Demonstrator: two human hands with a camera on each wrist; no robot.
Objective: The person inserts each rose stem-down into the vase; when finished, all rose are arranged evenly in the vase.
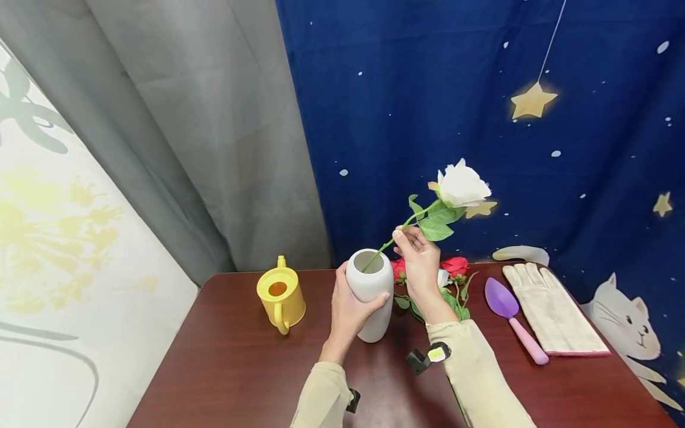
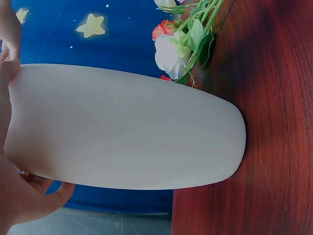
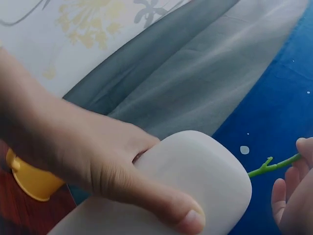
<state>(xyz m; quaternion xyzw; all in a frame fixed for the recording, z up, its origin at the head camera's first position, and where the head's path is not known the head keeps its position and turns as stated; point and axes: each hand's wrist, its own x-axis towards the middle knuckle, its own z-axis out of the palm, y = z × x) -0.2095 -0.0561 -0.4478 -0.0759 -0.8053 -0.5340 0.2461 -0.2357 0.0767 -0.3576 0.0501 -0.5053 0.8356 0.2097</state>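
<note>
Left hand [image 1: 350,309] wraps the white vase [image 1: 370,294], right of the yellow watering can [image 1: 280,298]; keep it steady. Right hand [image 1: 420,261] pinches the white rose [image 1: 461,185] stem, tip inside the vase mouth: lower it straight

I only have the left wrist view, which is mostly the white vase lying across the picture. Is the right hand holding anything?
Observer: Yes. The right hand pinches the green stem of a white rose, whose lower end sits in the mouth of the vase.
Operator: Where is my left hand on the vase?
Observer: The left hand grips its upper part, thumb across the front; the vase stands upright on the table.
Operator: Anything left of the vase?
Observer: A yellow watering can stands there, apart from the vase.
Operator: And to the right?
Observer: A purple trowel with a pink handle, and a pale glove beside it.
</note>
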